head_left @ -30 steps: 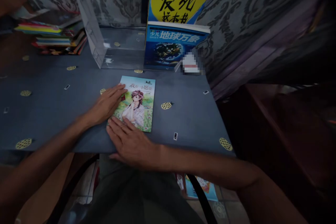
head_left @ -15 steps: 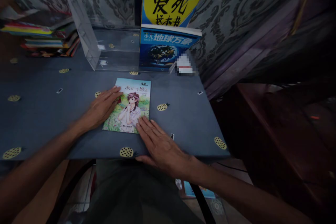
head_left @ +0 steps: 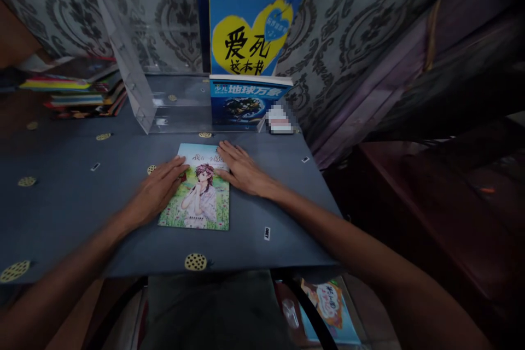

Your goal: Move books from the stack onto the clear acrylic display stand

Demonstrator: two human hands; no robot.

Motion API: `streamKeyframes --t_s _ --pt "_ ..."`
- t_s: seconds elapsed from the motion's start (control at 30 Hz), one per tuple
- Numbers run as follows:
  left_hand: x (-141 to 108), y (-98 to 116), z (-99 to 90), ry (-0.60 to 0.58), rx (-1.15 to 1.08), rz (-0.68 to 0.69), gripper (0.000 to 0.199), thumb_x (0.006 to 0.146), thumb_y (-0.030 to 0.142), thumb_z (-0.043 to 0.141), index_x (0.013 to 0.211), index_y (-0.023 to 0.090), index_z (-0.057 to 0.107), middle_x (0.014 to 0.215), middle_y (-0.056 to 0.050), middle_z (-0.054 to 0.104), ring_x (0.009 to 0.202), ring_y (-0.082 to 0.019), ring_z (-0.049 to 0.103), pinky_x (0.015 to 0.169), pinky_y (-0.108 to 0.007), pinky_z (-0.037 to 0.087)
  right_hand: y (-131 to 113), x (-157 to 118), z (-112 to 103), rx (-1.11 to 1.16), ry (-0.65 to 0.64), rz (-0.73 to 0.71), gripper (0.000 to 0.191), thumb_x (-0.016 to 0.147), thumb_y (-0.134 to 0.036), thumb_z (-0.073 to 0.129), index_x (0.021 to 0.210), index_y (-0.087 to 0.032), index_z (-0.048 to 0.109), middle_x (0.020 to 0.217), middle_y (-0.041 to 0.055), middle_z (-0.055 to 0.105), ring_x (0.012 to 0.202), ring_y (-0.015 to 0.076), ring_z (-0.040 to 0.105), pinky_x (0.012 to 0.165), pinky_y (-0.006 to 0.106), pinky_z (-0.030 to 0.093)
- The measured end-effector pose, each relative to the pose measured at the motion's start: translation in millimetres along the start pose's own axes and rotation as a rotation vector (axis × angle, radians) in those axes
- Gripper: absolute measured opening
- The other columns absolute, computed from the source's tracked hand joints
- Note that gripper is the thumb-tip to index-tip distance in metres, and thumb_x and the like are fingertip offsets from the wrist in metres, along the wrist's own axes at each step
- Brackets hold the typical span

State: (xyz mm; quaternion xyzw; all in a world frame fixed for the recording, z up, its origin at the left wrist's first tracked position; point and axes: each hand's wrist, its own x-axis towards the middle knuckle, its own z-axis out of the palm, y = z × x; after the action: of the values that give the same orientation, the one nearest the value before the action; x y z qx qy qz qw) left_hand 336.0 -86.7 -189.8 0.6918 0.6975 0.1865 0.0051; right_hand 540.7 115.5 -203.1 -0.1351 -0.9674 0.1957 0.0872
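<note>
A thin paperback book [head_left: 200, 202] with a drawn figure on its cover lies closed and flat on the table, in front of my body. My left hand [head_left: 158, 188] rests along its left edge, fingers stretched out over the cover. On the upper right corner lies my right hand [head_left: 244, 169], its fingers extended and covering part of the title. Neither hand grasps the book; both only touch it. Behind it, a clear acrylic rack [head_left: 141, 104] holds upright books, with a blue earth-picture book [head_left: 238, 106] in front.
A stack of books [head_left: 86, 93] sits at the back left. The blue tablecloth [head_left: 283, 191] has a pineapple print. A pixelated small object [head_left: 281, 120] stands beside the rack. Below the table's front edge, another book [head_left: 328, 306] lies low at the right. A dark red surface [head_left: 430, 219] is off right.
My right hand has moved from the book's lower right corner up to its upper right corner. My left hand stays at the left edge. The camera view has tilted up.
</note>
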Motion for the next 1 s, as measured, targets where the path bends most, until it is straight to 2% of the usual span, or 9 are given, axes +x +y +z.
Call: streamKeyframes --t_s 0.1,0.23,0.37,0.43,0.57,0.67,0.77,0.9,1.0 --pt "-3 14 1.6 0.006 0.110 -0.041 0.050 0.107 0.044 0.027 0.136 0.017 0.058 0.149 -0.016 0.057 0.144 -0.031 0.048 0.117 -0.054 0.042 3 7 0 -0.013 0.028 0.033 0.066 0.105 -0.049 0.041 0.156 -0.007 0.039 0.165 0.0219 0.033 0.155 0.0306 0.029 0.127 0.053 0.025" --pt "-9 62 12.4 0.053 0.195 -0.033 0.059 0.105 0.053 0.031 0.144 0.013 0.051 0.157 -0.021 0.047 0.151 -0.036 0.036 0.119 -0.059 0.035 1 6 -1 -0.013 0.082 0.018 0.062 0.104 -0.046 0.044 0.152 -0.007 0.045 0.161 0.0223 0.040 0.150 0.0319 0.037 0.124 0.053 0.030" --pt "-10 101 23.2 -0.031 0.231 0.004 0.081 0.096 0.068 0.045 0.154 0.013 0.038 0.163 -0.021 0.037 0.155 -0.039 0.024 0.123 -0.063 0.025 -1 3 -3 -0.014 0.158 0.018 0.054 0.102 -0.039 0.049 0.144 -0.006 0.055 0.146 0.0223 0.056 0.134 0.0328 0.050 0.114 0.052 0.041" --pt "-11 101 21.3 -0.091 0.249 -0.010 0.081 0.094 0.063 0.051 0.156 0.013 0.037 0.165 -0.019 0.035 0.155 -0.040 0.023 0.123 -0.064 0.024 -2 0 -6 -0.012 0.206 0.037 0.045 0.100 -0.035 0.053 0.135 -0.008 0.063 0.127 0.0189 0.066 0.119 0.0307 0.057 0.106 0.048 0.046" --pt "-15 72 0.7 -0.261 0.245 0.003 0.077 0.090 0.040 0.056 0.160 0.020 0.031 0.169 -0.011 0.028 0.157 -0.036 0.020 0.122 -0.061 0.028 -4 -6 -13 -0.018 0.258 0.093 0.031 0.101 -0.029 0.050 0.113 -0.014 0.075 0.100 0.0134 0.071 0.102 0.0279 0.061 0.096 0.045 0.049" --pt "-16 52 -15.8 -0.364 0.210 0.069 0.078 0.089 0.034 0.055 0.162 0.026 0.027 0.170 -0.008 0.024 0.158 -0.033 0.019 0.123 -0.059 0.028 -4 4 -15 -0.008 0.252 0.009 0.034 0.101 -0.026 0.048 0.121 -0.013 0.072 0.119 0.0164 0.071 0.118 0.0301 0.059 0.103 0.050 0.047" --pt "-15 47 -21.7 -0.416 0.214 0.087 0.081 0.086 0.031 0.056 0.162 0.025 0.027 0.171 -0.009 0.022 0.158 -0.034 0.019 0.123 -0.059 0.027 1 30 -11 0.087 0.144 -0.193 0.041 0.102 -0.024 0.046 0.139 -0.015 0.061 0.150 0.0139 0.057 0.144 0.0247 0.046 0.118 0.049 0.038" --pt "-17 51 -16.8 -0.389 0.244 0.080 0.079 0.086 0.031 0.054 0.160 0.021 0.031 0.170 -0.011 0.023 0.157 -0.037 0.017 0.121 -0.061 0.030 13 58 -5 0.202 0.007 -0.250 0.041 0.104 -0.022 0.044 0.142 -0.017 0.059 0.154 0.0112 0.054 0.146 0.0184 0.046 0.122 0.044 0.036" --pt "-18 57 -9.5 -0.334 0.248 0.071 0.073 0.088 0.032 0.050 0.159 0.021 0.034 0.170 -0.011 0.025 0.157 -0.037 0.019 0.119 -0.062 0.033 20 48 -8 0.271 -0.006 -0.250 0.039 0.104 -0.020 0.044 0.138 -0.017 0.062 0.151 0.0096 0.058 0.144 0.0172 0.049 0.122 0.042 0.036"
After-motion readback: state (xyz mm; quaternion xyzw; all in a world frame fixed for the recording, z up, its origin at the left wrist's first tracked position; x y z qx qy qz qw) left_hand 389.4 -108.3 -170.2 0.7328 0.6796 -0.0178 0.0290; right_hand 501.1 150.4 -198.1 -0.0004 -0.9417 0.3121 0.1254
